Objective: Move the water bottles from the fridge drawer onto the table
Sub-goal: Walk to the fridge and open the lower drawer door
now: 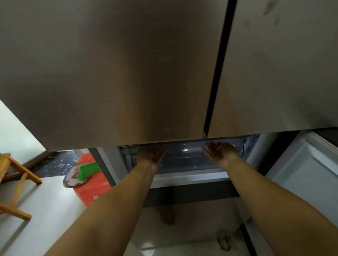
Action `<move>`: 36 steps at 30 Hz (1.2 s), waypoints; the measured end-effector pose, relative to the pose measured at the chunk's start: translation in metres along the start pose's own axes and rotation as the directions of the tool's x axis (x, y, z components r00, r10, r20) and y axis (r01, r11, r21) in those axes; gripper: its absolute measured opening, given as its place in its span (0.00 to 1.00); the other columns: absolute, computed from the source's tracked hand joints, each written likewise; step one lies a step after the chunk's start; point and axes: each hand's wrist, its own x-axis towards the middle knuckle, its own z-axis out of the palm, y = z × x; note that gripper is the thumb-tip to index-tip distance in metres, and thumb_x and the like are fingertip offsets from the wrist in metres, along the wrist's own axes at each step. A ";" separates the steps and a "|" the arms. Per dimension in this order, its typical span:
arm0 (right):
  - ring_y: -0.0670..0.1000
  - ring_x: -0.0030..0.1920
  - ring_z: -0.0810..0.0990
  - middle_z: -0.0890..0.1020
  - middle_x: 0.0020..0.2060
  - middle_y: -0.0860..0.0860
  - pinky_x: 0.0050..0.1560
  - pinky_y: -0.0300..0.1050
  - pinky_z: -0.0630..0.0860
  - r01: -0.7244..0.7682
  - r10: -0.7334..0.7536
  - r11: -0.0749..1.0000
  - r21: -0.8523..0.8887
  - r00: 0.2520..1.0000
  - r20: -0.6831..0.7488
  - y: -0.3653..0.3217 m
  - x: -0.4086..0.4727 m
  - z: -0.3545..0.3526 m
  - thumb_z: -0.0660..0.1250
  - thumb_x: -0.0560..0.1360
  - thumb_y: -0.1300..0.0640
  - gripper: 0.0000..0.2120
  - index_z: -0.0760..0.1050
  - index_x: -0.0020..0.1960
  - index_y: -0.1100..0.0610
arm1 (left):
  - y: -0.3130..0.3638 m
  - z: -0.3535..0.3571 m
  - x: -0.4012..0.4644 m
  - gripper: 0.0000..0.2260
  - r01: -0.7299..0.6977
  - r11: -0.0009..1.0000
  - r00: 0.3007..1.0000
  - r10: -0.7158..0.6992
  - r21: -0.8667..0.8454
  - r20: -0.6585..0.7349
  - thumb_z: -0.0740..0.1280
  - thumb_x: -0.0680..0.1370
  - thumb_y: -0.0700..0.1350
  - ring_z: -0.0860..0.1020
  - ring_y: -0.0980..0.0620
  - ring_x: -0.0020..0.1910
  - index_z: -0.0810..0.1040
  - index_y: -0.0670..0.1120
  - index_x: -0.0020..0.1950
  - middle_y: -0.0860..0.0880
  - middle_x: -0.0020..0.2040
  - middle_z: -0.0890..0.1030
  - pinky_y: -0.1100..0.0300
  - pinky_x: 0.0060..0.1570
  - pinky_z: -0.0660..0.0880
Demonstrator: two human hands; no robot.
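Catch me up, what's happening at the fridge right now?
A person is reaching both arms into the open lower fridge section, under the closed upper doors. The left hand and right hand are spread at the clear plastic drawer, palms open, with no grip on anything yet. No water bottles are visible; the drawer's contents are hard to make out.

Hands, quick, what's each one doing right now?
Left hand: open, palm up, at the clear fridge drawer, holding nothing.
Right hand: the same, open and empty.
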 end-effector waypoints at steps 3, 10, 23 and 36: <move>0.59 0.67 0.73 0.73 0.67 0.62 0.64 0.57 0.70 -0.051 0.050 0.997 0.057 0.999 0.011 -0.002 -0.014 -0.005 0.48 0.83 0.65 0.19 0.63 0.72 0.64 | 0.001 -0.003 -0.013 0.12 0.012 1.000 0.998 -0.014 -0.029 -0.055 0.53 0.81 0.34 0.78 0.44 0.46 0.72 0.39 0.41 0.42 0.41 0.77 0.48 0.61 0.74; 0.53 0.44 0.77 0.77 0.44 0.58 0.60 0.55 0.75 -0.091 0.089 0.992 -0.088 0.996 -0.022 0.014 -0.048 -0.038 0.54 0.81 0.68 0.09 0.71 0.47 0.62 | -0.026 -0.026 -0.070 0.14 -0.017 1.000 0.995 0.015 -0.026 -0.094 0.49 0.79 0.28 0.75 0.46 0.41 0.71 0.38 0.43 0.40 0.42 0.74 0.47 0.64 0.72; 0.53 0.42 0.76 0.76 0.43 0.60 0.50 0.50 0.76 -0.079 0.070 0.971 -0.226 0.996 -0.048 0.058 -0.121 -0.101 0.54 0.80 0.71 0.08 0.72 0.49 0.64 | -0.078 -0.071 -0.175 0.08 -0.018 0.998 0.987 0.009 -0.056 -0.162 0.50 0.81 0.31 0.75 0.49 0.37 0.67 0.40 0.51 0.42 0.39 0.73 0.47 0.62 0.74; 0.51 0.41 0.75 0.76 0.39 0.57 0.51 0.50 0.76 -0.082 0.069 0.976 -0.200 0.995 -0.069 0.084 -0.181 -0.138 0.52 0.81 0.68 0.11 0.69 0.43 0.64 | -0.110 -0.106 -0.219 0.19 -0.049 0.999 0.987 0.047 -0.008 -0.155 0.48 0.80 0.32 0.74 0.50 0.35 0.62 0.36 0.72 0.42 0.37 0.72 0.47 0.56 0.73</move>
